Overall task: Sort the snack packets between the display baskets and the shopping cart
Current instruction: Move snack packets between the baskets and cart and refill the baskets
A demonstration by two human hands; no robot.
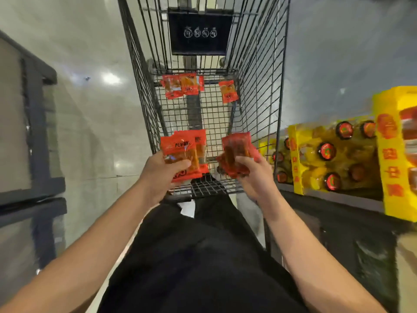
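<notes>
The left hand (162,175) is gripping a few orange-red snack packets (184,152) at the center of the frame, above the near end of the shopping cart (259,86). Just to the right, the right hand (255,175) is holding a red packet bundle (237,152). Other loose packets (182,85) are lying on the cart floor in the upper middle. Bottles in yellow cartons (327,152) are standing at the right.

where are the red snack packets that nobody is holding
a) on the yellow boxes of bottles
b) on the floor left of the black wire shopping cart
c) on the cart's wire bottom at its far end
c: the loose red snack packets lie on the black wire shopping cart's mesh bottom at its far end.
</notes>
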